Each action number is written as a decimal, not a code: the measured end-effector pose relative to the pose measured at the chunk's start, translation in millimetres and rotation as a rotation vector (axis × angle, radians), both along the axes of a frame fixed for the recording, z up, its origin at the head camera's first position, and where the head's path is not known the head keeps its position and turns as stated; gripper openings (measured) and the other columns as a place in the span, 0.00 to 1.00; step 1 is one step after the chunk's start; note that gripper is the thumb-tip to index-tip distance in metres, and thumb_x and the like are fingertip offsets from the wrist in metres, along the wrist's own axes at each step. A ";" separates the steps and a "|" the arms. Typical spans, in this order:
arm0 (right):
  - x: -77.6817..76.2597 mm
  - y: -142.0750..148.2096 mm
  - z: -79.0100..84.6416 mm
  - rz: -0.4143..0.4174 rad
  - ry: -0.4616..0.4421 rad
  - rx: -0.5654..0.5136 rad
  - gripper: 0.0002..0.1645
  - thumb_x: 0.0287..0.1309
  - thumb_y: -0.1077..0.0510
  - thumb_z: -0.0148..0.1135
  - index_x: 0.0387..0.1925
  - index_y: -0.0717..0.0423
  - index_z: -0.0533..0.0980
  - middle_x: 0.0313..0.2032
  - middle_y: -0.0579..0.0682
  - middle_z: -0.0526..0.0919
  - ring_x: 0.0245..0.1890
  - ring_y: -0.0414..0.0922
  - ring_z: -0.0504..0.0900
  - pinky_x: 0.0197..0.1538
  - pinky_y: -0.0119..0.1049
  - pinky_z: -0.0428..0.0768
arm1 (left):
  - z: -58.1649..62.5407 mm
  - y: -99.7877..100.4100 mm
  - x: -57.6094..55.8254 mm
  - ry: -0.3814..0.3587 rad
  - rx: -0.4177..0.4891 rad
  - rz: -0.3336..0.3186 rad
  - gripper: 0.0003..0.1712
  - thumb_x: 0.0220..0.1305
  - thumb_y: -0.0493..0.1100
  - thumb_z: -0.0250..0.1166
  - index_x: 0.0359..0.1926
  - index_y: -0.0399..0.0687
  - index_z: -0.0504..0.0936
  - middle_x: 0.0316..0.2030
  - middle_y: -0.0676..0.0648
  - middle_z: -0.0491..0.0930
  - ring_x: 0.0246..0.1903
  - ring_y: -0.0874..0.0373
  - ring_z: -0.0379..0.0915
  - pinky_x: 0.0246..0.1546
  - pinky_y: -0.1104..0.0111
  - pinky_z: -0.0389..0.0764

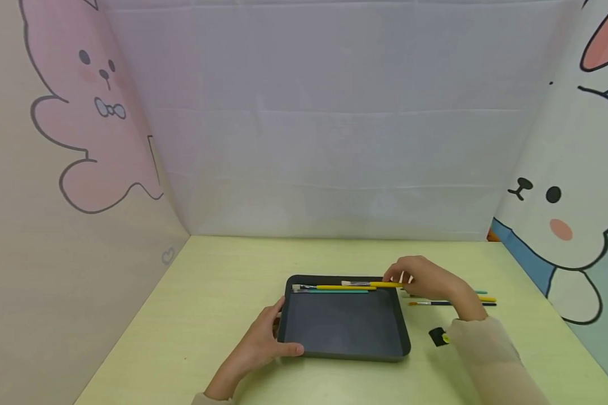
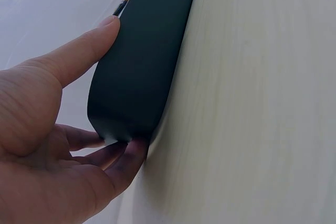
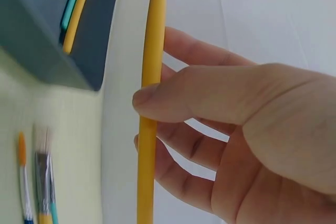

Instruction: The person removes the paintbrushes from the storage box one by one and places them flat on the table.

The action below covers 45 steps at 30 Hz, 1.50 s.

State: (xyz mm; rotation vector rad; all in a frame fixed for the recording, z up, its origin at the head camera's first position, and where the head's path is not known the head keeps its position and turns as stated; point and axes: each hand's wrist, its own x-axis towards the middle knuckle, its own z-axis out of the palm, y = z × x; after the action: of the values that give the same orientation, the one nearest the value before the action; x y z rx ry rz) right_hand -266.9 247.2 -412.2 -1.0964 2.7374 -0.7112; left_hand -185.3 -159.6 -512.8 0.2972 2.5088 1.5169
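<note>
My left hand (image 1: 259, 339) holds a dark grey tray (image 1: 344, 326) at its near left corner. In the left wrist view the thumb presses on the rim and the fingers curl against the tray's side wall (image 2: 139, 51). Between thumb and fingers, my right hand (image 1: 428, 279) pinches the handle of a yellow paintbrush (image 3: 152, 51). Its bristles point left over the tray's far right part. Along the tray's far side lie another yellow paintbrush (image 1: 334, 287) and a thin teal paintbrush (image 1: 339, 292), bristles to the left.
Right of the tray, partly under my right arm, lie a dark-handled brush (image 1: 438, 304), a yellow-handled brush (image 1: 487, 299) and a teal-handled brush (image 1: 481, 292). A small black object (image 1: 438, 336) with a yellow-green spot sits by my right sleeve. A white sheet (image 1: 334, 140) hangs behind the table.
</note>
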 end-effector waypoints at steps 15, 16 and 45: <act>21.3 59.4 -14.6 -0.119 0.012 -0.041 0.23 0.61 0.75 0.69 0.52 0.51 0.85 0.44 0.44 0.85 0.40 0.45 0.84 0.39 0.34 0.83 | 1.4 -0.7 0.3 -0.008 0.011 -0.009 0.74 0.47 0.49 0.89 0.85 0.41 0.51 0.75 0.31 0.61 0.68 0.34 0.71 0.62 0.46 0.78; 21.7 61.8 -14.3 -0.122 0.017 -0.036 0.23 0.61 0.75 0.69 0.52 0.51 0.85 0.44 0.44 0.85 0.40 0.44 0.84 0.39 0.34 0.83 | 1.3 -0.9 0.2 -0.008 0.012 -0.010 0.74 0.47 0.49 0.89 0.85 0.41 0.50 0.75 0.31 0.61 0.68 0.35 0.71 0.62 0.46 0.78; 19.8 127.1 -32.4 -0.244 -0.101 0.014 0.22 0.57 0.79 0.68 0.50 0.59 0.86 0.46 0.53 0.87 0.41 0.44 0.83 0.42 0.34 0.83 | 3.3 -1.1 0.8 -0.001 0.002 -0.012 0.74 0.48 0.50 0.89 0.85 0.41 0.50 0.75 0.31 0.61 0.68 0.35 0.71 0.63 0.46 0.77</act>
State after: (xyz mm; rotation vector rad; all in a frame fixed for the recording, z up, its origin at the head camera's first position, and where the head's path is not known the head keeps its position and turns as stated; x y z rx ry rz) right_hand -247.1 374.3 -444.6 -0.7088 2.8111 -0.7522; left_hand -184.5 -160.7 -509.5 0.3115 2.5004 1.5152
